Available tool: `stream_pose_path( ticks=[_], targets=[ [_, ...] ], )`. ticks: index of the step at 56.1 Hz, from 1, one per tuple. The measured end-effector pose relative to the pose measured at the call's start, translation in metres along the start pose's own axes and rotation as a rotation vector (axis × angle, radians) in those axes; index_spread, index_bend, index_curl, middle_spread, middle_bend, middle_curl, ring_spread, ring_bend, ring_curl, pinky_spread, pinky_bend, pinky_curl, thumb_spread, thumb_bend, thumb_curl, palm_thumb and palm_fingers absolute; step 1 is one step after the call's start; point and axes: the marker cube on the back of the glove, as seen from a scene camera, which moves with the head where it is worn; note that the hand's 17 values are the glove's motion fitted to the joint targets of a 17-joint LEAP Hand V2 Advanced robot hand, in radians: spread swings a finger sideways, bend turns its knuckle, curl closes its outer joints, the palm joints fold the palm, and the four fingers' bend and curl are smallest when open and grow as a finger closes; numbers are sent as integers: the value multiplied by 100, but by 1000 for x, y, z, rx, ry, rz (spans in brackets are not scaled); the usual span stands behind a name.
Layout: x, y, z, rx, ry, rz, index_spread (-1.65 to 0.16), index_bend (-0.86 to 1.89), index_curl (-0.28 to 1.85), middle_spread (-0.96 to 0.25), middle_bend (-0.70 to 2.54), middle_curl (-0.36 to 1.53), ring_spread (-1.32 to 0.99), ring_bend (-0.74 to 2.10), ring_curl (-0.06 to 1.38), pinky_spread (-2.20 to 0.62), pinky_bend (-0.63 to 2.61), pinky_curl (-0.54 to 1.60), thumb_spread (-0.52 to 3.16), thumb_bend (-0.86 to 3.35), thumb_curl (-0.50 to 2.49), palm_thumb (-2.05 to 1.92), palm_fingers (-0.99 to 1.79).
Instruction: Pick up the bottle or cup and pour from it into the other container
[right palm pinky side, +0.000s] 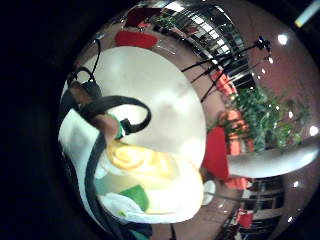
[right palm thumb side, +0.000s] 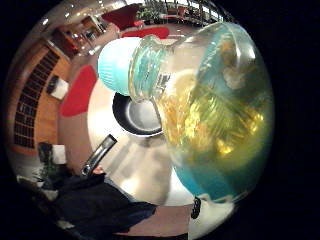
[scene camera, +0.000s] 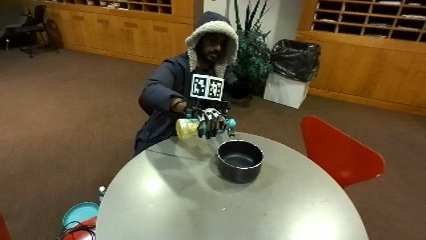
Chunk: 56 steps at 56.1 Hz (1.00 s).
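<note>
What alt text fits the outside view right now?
A seated person's gloved right hand holds a bottle of yellow liquid tipped sideways, its turquoise cap still on, above a dark pot on a round grey table.

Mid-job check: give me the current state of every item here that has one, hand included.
bottle: lifted off the table, tipped on its side, neck toward the pot, yellowish liquid inside.
cap: still on the bottle's neck; nothing pouring.
pot: upright on the table, open top, looks empty.
right hand: fingers curled round the bottle, holding it above the table edge near the pot.
</note>
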Motion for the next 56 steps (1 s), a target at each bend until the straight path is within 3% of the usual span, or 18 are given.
stream_pose_path(
  ticks=[24,56],
  targets=[
    [-67,-18,28,-100,423,-163,-28,9,23,-27,27,49,-21,66,42,-11,52,38,49,-4,65,97,114],
    [-52,-6,29,-84,231,-118,-28,9,23,-28,27,49,-22,66,42,-13,51,38,57,-3,63,96,114]
  ],
)
